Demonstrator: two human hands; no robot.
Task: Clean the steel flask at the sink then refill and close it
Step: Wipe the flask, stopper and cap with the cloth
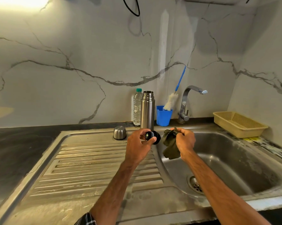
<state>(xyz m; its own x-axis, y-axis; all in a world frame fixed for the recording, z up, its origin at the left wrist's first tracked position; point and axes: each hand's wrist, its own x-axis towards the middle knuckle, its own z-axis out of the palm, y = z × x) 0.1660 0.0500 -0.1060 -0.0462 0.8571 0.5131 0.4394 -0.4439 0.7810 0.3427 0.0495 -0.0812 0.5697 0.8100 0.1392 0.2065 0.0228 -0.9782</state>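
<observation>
- Tall brushed-steel cylindrical flask: prob. rigid, light if empty, slippery when wet; best taken mid-body w/ a full wrap, not at the threaded neck.
- Looks: upright, mouth open, shiny, no dents seen.
- Stands at back rim of steel sink, betw. clear plastic water bottle & blue plastic cup.
- Left hand fingers pinch round black stopper; right hand fingers clutch dark green cloth.

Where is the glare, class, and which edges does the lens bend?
Head view: glare burns out the top-left corner; the wide lens bows the sink rim; flask, stopper in the left hand and cloth in the right hand are sharp.
</observation>
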